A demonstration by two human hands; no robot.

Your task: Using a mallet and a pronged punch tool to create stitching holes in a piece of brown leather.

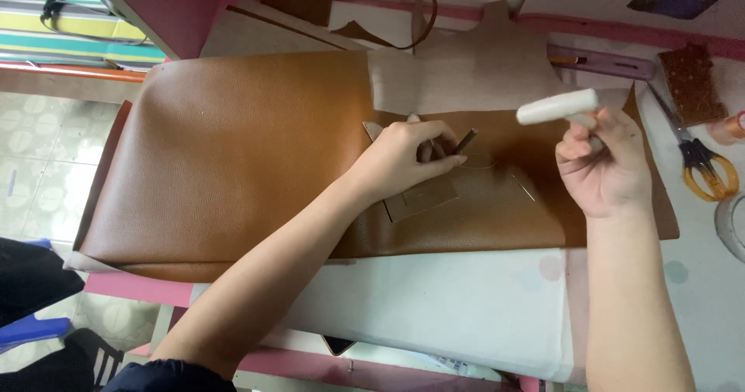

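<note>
Tan leather sheet (233,151) spread flat on table (466,307). Left hand (407,159) pinching metal punch (464,141) upright on cardboard template (423,198); right hand (605,167) clamped on white mallet (559,106). Best struck squarely, punch vertical.

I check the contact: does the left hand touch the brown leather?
Touching. The head view shows the left hand pressing down on the brown leather.

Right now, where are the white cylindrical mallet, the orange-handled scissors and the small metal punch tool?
White cylindrical mallet (557,106), head view: middle of its white barrel.
Orange-handled scissors (708,173), head view: on the orange finger loops.
Small metal punch tool (466,140), head view: shaft beside the left hand's fingertips.
</note>
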